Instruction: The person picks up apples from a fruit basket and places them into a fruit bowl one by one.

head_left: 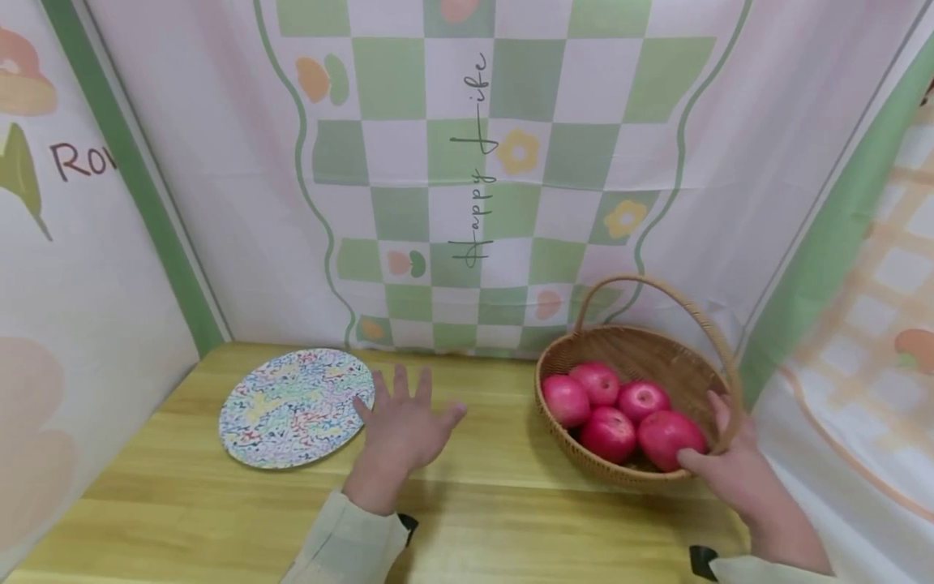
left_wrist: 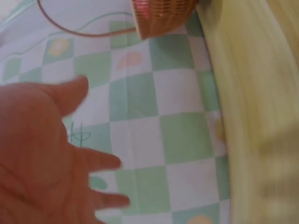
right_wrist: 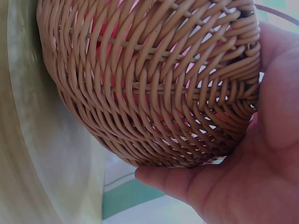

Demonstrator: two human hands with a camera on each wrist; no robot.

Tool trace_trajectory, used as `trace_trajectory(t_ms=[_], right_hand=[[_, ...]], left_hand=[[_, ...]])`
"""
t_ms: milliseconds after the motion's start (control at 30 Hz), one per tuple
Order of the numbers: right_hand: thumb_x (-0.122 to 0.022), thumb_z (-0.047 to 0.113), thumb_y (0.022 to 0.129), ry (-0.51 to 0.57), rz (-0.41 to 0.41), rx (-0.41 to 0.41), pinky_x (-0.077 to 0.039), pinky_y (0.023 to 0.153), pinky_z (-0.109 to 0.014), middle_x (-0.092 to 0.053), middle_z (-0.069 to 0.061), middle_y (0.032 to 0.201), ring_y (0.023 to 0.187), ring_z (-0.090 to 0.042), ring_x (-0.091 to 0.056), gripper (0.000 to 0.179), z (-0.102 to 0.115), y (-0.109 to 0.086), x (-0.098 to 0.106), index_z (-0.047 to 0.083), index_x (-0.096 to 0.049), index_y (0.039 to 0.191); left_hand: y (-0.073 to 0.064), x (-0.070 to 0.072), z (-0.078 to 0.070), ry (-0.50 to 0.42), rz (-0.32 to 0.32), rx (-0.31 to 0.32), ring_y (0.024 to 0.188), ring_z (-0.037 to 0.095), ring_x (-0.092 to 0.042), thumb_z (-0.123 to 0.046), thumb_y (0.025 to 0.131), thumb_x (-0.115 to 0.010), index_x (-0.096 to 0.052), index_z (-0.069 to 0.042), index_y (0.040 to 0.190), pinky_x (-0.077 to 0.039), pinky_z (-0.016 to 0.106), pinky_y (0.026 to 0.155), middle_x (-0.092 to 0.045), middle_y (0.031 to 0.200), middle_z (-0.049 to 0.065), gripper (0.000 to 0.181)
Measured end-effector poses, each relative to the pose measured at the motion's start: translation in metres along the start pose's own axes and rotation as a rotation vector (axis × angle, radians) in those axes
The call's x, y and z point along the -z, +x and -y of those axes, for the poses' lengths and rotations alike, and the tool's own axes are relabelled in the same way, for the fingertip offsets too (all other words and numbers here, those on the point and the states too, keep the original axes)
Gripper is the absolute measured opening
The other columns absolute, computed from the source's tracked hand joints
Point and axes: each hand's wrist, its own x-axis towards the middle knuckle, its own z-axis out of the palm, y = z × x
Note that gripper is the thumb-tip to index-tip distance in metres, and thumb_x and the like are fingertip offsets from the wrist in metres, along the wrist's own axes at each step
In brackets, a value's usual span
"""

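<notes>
Five apples [head_left: 608,434] are lying in one basket [head_left: 667,357] at lower right, one plate [head_left: 295,410] is lying at lower left, two hands [head_left: 404,434] are showing over one table [head_left: 503,527]

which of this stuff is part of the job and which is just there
Part of the job, it seems:
- wicker basket, held by the right hand
- five red fruits inside it
- patterned plate, perhaps, as the left hand is near

Just there:
- wooden table
- checked backdrop

Red fruit [head_left: 608,434], brown basket [head_left: 680,362], multicoloured squiggle-patterned plate [head_left: 295,410]
</notes>
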Motion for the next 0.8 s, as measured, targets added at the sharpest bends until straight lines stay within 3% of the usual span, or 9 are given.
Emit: trace_trajectory(t_ms=[167, 267, 333, 400, 467, 533, 567, 667, 800], right_hand=[[-0.067, -0.005, 0.082, 0.018, 0.008, 0.029, 0.006, 0.108, -0.067, 0.022, -0.037, 0.153, 0.138, -0.056, 0.015, 0.104, 0.007, -0.001, -0.005, -0.003, 0.007, 0.156], [-0.068, -0.009, 0.079, 0.038, 0.007, 0.052, -0.024, 0.114, -0.043, 0.018, -0.033, 0.156, 0.140, -0.054, 0.000, 0.113, 0.011, -0.001, -0.010, 0.004, 0.013, 0.157], [-0.068, -0.014, 0.076, 0.076, 0.010, 0.081, -0.043, 0.097, -0.023, 0.016, -0.030, 0.158, 0.139, -0.052, -0.008, 0.120, 0.014, 0.001, -0.013, 0.012, 0.017, 0.157], [-0.069, -0.016, 0.073, 0.079, 0.006, 0.117, -0.045, 0.078, -0.010, 0.009, -0.027, 0.161, 0.138, -0.053, -0.015, 0.126, 0.017, 0.002, -0.015, 0.019, 0.017, 0.158], [-0.071, -0.015, 0.072, 0.057, -0.003, 0.143, -0.045, 0.090, -0.017, 0.008, -0.027, 0.161, 0.137, -0.056, -0.016, 0.125, 0.020, 0.002, -0.017, 0.017, 0.013, 0.159], [-0.073, -0.011, 0.072, -0.021, -0.009, 0.161, -0.034, 0.109, -0.036, 0.009, -0.029, 0.159, 0.136, -0.061, -0.010, 0.120, 0.023, 0.002, -0.019, 0.011, 0.006, 0.160], [-0.075, -0.008, 0.073, -0.061, -0.016, 0.157, -0.029, 0.112, -0.047, 0.009, -0.030, 0.159, 0.135, -0.063, -0.012, 0.118, 0.025, 0.001, -0.020, 0.006, 0.005, 0.159], [-0.077, -0.002, 0.072, -0.154, -0.022, 0.153, -0.019, 0.098, -0.079, 0.010, -0.032, 0.158, 0.133, -0.066, -0.009, 0.113, 0.030, 0.001, -0.022, -0.004, -0.002, 0.157], [-0.078, -0.001, 0.071, -0.210, -0.008, 0.160, -0.027, 0.092, -0.080, 0.009, -0.028, 0.160, 0.133, -0.065, -0.012, 0.112, 0.040, 0.001, -0.028, -0.001, -0.008, 0.158]], left_hand=[[0.009, -0.009, -0.008, -0.200, -0.024, -0.253, 0.146, 0.042, -0.013, -0.071, 0.088, -0.056, -0.023, -0.015, 0.160, -0.023, 0.061, 0.111, -0.017, 0.161, 0.020, 0.096], [0.013, -0.011, -0.016, -0.359, -0.013, -0.392, 0.143, 0.036, -0.026, -0.059, 0.086, -0.070, -0.022, -0.018, 0.160, -0.034, 0.052, 0.109, -0.018, 0.161, 0.015, 0.097], [0.015, -0.012, -0.022, -0.433, -0.004, -0.441, 0.139, 0.032, -0.034, -0.053, 0.084, -0.075, -0.022, -0.022, 0.160, -0.038, 0.048, 0.107, -0.021, 0.161, 0.010, 0.098], [0.018, -0.014, -0.029, -0.464, -0.013, -0.473, 0.135, 0.029, -0.041, -0.050, 0.083, -0.078, -0.024, -0.024, 0.159, -0.040, 0.047, 0.106, -0.025, 0.159, 0.006, 0.097], [0.019, -0.016, -0.035, -0.474, -0.022, -0.488, 0.132, 0.027, -0.045, -0.049, 0.082, -0.079, -0.027, -0.025, 0.159, -0.041, 0.045, 0.105, -0.029, 0.156, 0.003, 0.096], [0.021, -0.018, -0.040, -0.479, -0.025, -0.495, 0.131, 0.025, -0.047, -0.047, 0.082, -0.080, -0.030, -0.026, 0.158, -0.042, 0.044, 0.104, -0.031, 0.155, 0.002, 0.093], [0.022, -0.020, -0.042, -0.482, -0.022, -0.497, 0.130, 0.025, -0.047, -0.046, 0.082, -0.081, -0.031, -0.026, 0.157, -0.043, 0.044, 0.104, -0.032, 0.154, 0.002, 0.093], [0.023, -0.024, -0.047, -0.495, -0.002, -0.496, 0.130, 0.025, -0.047, -0.041, 0.082, -0.083, -0.034, -0.026, 0.156, -0.043, 0.043, 0.103, -0.034, 0.153, 0.001, 0.090], [0.023, -0.029, -0.050, -0.530, 0.008, -0.498, 0.130, 0.024, -0.046, -0.035, 0.081, -0.084, -0.038, -0.026, 0.154, -0.043, 0.042, 0.103, -0.034, 0.153, -0.003, 0.087]])
